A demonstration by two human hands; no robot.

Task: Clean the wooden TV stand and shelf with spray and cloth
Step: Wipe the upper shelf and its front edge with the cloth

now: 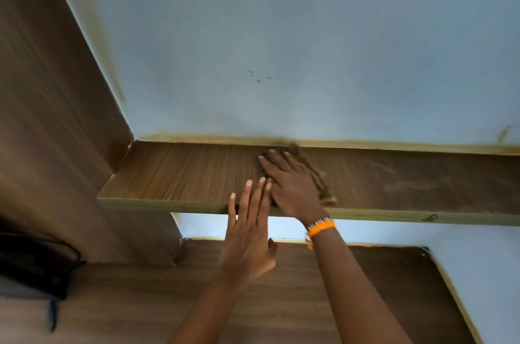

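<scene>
The right hand is lying flat on a brown cloth, fingers spread, pressing it down onto the top of the wooden shelf; its grip is not closing round the cloth, only holding it under the palm. The cloth is sitting near the back of the shelf, its far edge close to the blue wall. An orange wristband is showing on that wrist. The left hand is hanging open and empty just in front of the shelf's front edge, fingers straight and pointing up. Pale dusty smears are showing on the shelf further right. Below, the wooden TV stand is stretching out.
</scene>
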